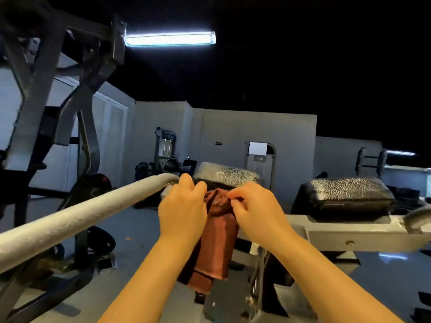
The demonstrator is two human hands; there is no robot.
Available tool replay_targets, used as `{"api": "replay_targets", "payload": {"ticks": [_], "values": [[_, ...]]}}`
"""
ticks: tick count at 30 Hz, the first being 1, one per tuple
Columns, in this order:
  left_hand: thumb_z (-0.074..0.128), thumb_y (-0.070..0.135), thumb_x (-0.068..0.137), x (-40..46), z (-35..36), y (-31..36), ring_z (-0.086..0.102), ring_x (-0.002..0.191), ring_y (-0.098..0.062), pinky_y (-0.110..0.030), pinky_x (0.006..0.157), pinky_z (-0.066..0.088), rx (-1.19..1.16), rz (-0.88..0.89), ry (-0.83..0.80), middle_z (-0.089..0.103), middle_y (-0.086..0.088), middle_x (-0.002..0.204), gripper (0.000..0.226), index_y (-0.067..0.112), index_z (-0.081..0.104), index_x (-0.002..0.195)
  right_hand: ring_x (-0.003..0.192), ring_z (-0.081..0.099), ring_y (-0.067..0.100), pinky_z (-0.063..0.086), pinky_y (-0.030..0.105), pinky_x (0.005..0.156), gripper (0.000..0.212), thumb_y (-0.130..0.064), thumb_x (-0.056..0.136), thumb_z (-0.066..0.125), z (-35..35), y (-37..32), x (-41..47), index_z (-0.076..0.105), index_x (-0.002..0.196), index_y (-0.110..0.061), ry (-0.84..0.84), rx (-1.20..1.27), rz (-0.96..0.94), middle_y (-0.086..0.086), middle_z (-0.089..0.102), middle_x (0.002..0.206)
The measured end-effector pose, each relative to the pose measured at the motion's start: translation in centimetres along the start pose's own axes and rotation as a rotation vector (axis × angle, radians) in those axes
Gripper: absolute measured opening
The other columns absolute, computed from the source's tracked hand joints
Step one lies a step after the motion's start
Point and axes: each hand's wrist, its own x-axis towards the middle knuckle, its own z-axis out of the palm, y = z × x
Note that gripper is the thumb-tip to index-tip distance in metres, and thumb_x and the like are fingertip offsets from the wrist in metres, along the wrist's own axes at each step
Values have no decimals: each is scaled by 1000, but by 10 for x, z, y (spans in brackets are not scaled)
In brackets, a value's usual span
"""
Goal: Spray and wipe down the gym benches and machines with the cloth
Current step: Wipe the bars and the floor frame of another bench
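A reddish-brown cloth (215,243) hangs down between my two hands at the middle of the view. My left hand (183,207) grips its top edge on the left side, fingers curled round the fabric. My right hand (253,208) pinches the top of the cloth on the right. Just behind my hands sits a black padded rest (227,174) glistening with droplets. A second wet black pad (345,194) lies to the right. No spray bottle is in view.
A thick grey padded bar (77,216) slants from lower left up to my left hand. The grey machine frame (349,234) runs right under the pads. A tall plate-loaded machine (46,113) stands left, with weight plates (93,185) low beside it. More machines line the far wall.
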Motion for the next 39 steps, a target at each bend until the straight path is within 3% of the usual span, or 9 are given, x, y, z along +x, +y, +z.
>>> {"api": "replay_targets", "payload": {"ticks": [2, 7, 10, 12, 17, 24, 29, 33, 39], "values": [[86, 0, 54, 2, 26, 10, 45, 40, -25, -13, 43, 3, -54, -51, 32, 48, -7, 65, 33, 11, 59, 69, 97, 55, 14, 40, 21, 80, 25, -20, 100, 45, 4, 10, 2, 65, 116, -21, -55, -126, -24, -4, 54, 116], [78, 6, 75, -11, 51, 21, 58, 64, -23, -18, 52, 29, -417, -293, 251, 59, -3, 76, 26, 10, 60, 94, 97, 59, 15, 47, 21, 79, 29, -27, 96, 51, -1, 32, -20, 61, 123, -24, -35, -284, -183, -6, 49, 129], [62, 18, 90, -24, 63, 33, 57, 78, -22, -24, 69, 39, -433, -132, 302, 60, -1, 83, 8, 11, 62, 89, 88, 62, 16, 47, 26, 75, 26, -34, 90, 49, -5, 60, -37, 68, 103, -21, 138, -412, -243, -1, 61, 117], [50, 26, 94, -37, 79, 43, 59, 99, -28, -39, 87, 45, -381, -67, 275, 65, -7, 101, 26, 8, 68, 99, 89, 61, 15, 46, 27, 78, 33, -42, 92, 45, -2, 75, -45, 68, 101, -21, 196, -380, -218, -3, 64, 110], [37, 40, 101, -47, 102, 66, 45, 123, -30, -44, 112, 27, -355, -3, 341, 58, -12, 123, 39, 13, 60, 118, 77, 57, 7, 44, 19, 66, 35, -46, 95, 40, 7, 77, -44, 67, 95, -24, 312, -292, -218, -11, 64, 93], [37, 44, 101, -37, 119, 32, 47, 117, -23, -40, 105, 31, -250, 411, 383, 47, -3, 127, 36, 25, 49, 130, 90, 51, 8, 37, 19, 79, 35, -41, 96, 41, 8, 85, -45, 66, 94, -18, 379, -229, -301, -6, 64, 98], [30, 47, 102, -29, 125, -36, 45, 113, -31, -47, 99, 30, -148, 210, 378, 44, -9, 124, 40, 22, 49, 127, 89, 50, 5, 34, 12, 83, 29, -37, 91, 46, 12, 89, -45, 66, 91, -16, 427, -189, -277, -4, 65, 94], [30, 42, 102, -29, 119, -13, 45, 110, -32, -46, 99, 30, -220, 72, 390, 45, -9, 121, 34, 20, 50, 120, 86, 49, 4, 36, 14, 78, 28, -36, 92, 45, 13, 90, -45, 66, 90, -17, 428, -134, -261, -7, 63, 91], [32, 42, 103, -40, 120, 71, 45, 112, -27, -45, 96, 32, -330, 281, 379, 44, -4, 122, 33, 26, 51, 125, 90, 51, 7, 39, 22, 79, 23, -30, 95, 43, 12, 91, -47, 62, 99, -18, 429, -81, -288, -9, 59, 97]]}}
